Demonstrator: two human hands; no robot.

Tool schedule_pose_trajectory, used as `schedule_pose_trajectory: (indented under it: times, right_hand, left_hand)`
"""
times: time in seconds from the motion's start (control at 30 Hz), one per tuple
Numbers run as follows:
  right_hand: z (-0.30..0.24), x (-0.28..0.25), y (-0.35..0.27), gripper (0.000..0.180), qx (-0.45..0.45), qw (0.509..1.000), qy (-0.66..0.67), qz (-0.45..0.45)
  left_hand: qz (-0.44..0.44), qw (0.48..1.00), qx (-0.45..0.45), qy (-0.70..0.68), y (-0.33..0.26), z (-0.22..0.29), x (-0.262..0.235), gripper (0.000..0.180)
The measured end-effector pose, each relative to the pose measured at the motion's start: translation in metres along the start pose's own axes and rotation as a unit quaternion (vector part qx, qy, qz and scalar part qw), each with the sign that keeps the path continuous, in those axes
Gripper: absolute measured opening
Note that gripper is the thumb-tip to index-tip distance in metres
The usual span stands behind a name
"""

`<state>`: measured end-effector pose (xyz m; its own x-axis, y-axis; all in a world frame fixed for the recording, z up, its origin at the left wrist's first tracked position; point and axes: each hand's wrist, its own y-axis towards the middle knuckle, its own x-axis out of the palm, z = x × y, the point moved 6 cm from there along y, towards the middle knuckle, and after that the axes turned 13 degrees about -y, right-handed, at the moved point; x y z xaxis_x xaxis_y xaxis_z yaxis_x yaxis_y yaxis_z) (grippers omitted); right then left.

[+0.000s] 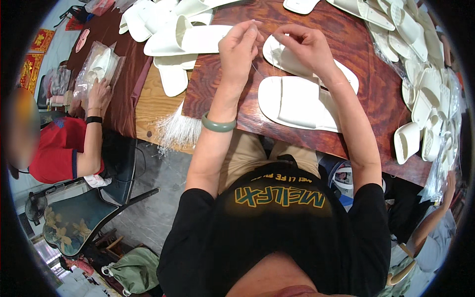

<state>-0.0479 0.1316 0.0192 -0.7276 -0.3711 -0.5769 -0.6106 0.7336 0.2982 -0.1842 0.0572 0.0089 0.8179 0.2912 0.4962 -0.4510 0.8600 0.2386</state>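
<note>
I pinch a thin clear thread (257,69) between both hands: left hand (239,47) and right hand (303,45) closed on its ends, above the white slippers (297,101) on the table (222,94). It's slippery; tugging unevenly could pull it from my fingertips.

1. Your single head-worn fisheye looked steeply down past your chest onto the dark wooden worktop (237,99), close in.
2. It faced forward; straight edges bowed at the rim, with no second view sharing anything.
</note>
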Motion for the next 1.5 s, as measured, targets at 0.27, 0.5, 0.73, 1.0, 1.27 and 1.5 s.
schedule_pose_trajectory:
  times: [0.27, 0.5, 0.73, 1.0, 1.27, 1.5]
  right_hand:
    - [0.002, -0.005, 0.000, 0.022, 0.007, 0.986, 0.166, 0.027]
    - [-0.002, -0.005, -0.002, 0.021, 0.026, 0.977, 0.207, 0.035]
    - [-0.001, -0.010, -0.002, 0.018, 0.022, 0.991, 0.120, 0.048]
    - [0.002, -0.003, 0.001, 0.019, 0.011, 0.997, 0.019, -0.075]
    - [0.006, -0.009, 0.002, 0.023, 0.001, 0.997, 0.072, 0.021]
    - [0.000, -0.016, 0.000, 0.019, -0.041, 0.992, 0.106, 0.062]
  left_hand:
    - [-0.031, 0.998, -0.048, 0.002, -0.004, -0.010, 0.009, 0.022]
    - [-0.035, 0.999, -0.037, 0.012, -0.004, -0.008, 0.010, 0.022]
    - [-0.089, 0.981, -0.168, -0.038, -0.006, -0.017, 0.010, 0.021]
    - [-0.058, 0.987, -0.130, -0.075, -0.002, -0.017, 0.003, 0.017]
    - [-0.037, 0.986, -0.146, -0.066, -0.001, -0.017, 0.001, 0.017]
    - [-0.057, 0.987, -0.137, -0.069, 0.002, -0.019, -0.003, 0.019]
